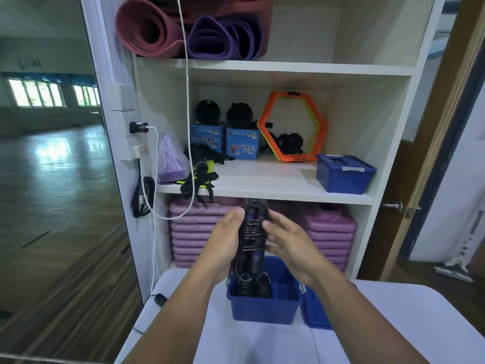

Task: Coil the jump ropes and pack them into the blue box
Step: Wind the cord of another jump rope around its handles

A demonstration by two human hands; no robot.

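jump rope [253,229] above blue box [262,306] on white table [393,324] before shelves [275,67].

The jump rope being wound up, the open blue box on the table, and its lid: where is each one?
jump rope [253,229]: head view, on the wrapped cord around the handles.
open blue box [262,308]: head view, on its front wall.
lid [313,311]: head view, on its top face, right of the box.

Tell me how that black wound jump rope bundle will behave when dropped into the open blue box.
The black wound jump rope bundle probably stays stiff, since cord wraps its handles. The loose loop below may flop or snag. The open blue plastic box already holds coils, so it may sit proud.
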